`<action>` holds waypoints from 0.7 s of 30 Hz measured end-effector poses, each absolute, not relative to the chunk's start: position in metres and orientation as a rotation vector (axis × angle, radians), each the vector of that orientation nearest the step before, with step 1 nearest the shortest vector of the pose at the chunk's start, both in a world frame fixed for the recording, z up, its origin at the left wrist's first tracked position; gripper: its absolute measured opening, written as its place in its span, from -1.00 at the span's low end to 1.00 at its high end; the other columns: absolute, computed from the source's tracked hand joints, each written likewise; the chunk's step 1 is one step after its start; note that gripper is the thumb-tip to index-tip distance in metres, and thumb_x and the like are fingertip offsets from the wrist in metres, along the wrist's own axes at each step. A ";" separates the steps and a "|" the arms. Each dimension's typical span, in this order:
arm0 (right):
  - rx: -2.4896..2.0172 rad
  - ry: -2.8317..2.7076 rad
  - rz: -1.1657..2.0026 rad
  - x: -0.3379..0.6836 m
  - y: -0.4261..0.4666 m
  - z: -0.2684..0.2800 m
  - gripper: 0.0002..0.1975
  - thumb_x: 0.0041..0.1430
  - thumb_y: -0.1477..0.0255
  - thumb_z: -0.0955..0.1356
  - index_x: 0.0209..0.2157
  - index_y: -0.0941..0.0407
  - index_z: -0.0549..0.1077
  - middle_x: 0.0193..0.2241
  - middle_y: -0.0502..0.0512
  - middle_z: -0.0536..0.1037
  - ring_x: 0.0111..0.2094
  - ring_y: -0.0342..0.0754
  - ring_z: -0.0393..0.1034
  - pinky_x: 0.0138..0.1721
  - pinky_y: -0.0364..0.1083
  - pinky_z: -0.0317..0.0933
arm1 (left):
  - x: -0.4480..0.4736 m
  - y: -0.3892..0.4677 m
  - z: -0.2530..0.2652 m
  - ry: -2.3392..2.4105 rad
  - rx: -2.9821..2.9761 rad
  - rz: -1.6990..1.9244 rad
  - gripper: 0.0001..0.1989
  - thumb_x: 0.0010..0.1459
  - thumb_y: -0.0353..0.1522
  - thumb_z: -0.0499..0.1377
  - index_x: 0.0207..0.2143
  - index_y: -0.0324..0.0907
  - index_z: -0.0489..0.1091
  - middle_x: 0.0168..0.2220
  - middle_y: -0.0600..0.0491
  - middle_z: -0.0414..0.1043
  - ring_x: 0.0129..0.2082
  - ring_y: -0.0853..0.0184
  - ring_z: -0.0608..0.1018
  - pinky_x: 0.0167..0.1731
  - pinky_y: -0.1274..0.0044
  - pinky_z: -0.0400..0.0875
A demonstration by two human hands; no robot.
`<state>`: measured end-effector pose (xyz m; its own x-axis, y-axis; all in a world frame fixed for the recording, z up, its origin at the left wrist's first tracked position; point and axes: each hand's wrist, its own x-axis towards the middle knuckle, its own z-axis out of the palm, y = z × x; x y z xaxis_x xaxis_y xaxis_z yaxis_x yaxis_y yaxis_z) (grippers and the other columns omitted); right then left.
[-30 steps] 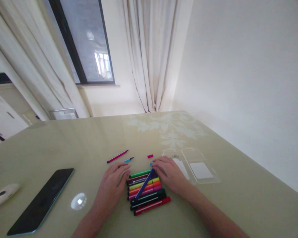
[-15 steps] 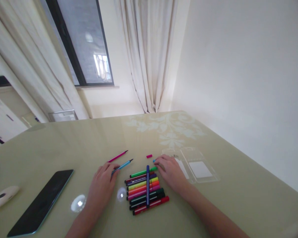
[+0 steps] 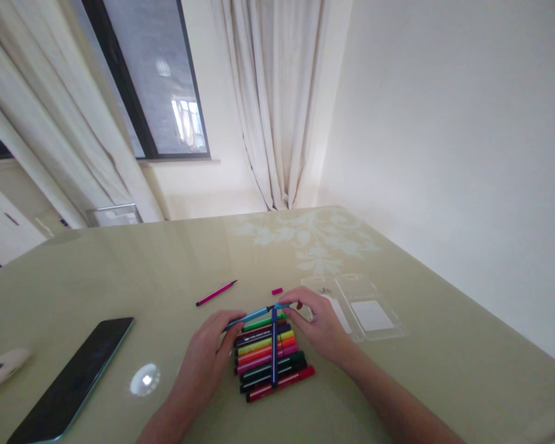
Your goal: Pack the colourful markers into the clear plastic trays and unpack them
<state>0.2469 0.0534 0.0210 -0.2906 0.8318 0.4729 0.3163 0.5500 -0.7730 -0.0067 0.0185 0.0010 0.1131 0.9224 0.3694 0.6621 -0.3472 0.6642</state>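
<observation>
1. Pinching the light-blue marker (image 3: 254, 315) near its back end, the left hand (image 3: 213, 345) sits at 9 to 10 o'clock from the row of markers (image 3: 259, 356), thumb and fingers closed on the barrel.
2. The right hand (image 3: 317, 314), at 2 o'clock from the row, grips the light-blue cap (image 3: 283, 305) between thumb and fingertips.
3. Marker and cap meet end to end at 12 o'clock, above the row's far edge; the dark nib points toward 2 to 3 o'clock, at the cap's mouth. How far it is inside, I cannot tell.
4. A dark-blue marker (image 3: 274, 351) lies across the row, running from 12 to 6 o'clock. The green marker (image 3: 259, 323) is at the far side of the row, the red marker (image 3: 282, 384) at the near side.
5. An uncapped magenta marker (image 3: 216, 293) lies at 10 to 11 o'clock, its nib toward 2; a magenta cap (image 3: 277, 291) rests at 12, beyond the light-blue pair.
6. At 2 to 3 o'clock, partly behind the right hand, an open clear case (image 3: 357, 290) holds a white card (image 3: 372, 315).
7. Well off at 9 o'clock lie a phone (image 3: 74, 382) and, beyond it, a pale oval object (image 3: 4, 370).
</observation>
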 end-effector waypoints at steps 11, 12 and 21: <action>-0.960 -1.603 1.096 0.245 0.051 0.014 -0.86 0.16 0.34 0.49 -0.26 0.06 0.67 -0.29 0.10 0.68 -0.22 0.03 0.57 -0.14 0.00 0.44 | -0.001 0.014 0.000 1.415 2.099 1.197 -0.82 0.31 -0.24 0.19 -0.17 -0.01 0.59 -0.24 0.12 0.66 -0.26 0.32 0.67 -0.22 0.57 0.54; -0.952 -1.600 1.095 0.245 0.051 0.014 -0.86 0.16 0.33 0.49 -0.26 0.07 0.67 -0.29 0.10 0.68 -0.23 0.03 0.57 -0.14 0.00 0.44 | -0.001 0.014 0.000 1.413 2.099 1.201 -0.82 0.31 -0.24 0.19 -0.18 -0.01 0.60 -0.24 0.12 0.66 -0.26 0.32 0.67 -0.21 0.57 0.54; -1.084 -1.726 0.982 0.241 0.054 0.016 -0.87 0.24 0.37 0.41 -0.21 0.08 0.61 -0.25 0.09 0.65 -0.21 0.01 0.54 -0.09 0.00 0.42 | 0.015 0.005 -0.008 1.600 2.112 0.932 -0.56 0.27 -0.08 0.20 0.13 -0.04 0.44 0.06 -0.06 0.53 0.06 0.09 0.54 0.09 0.25 0.43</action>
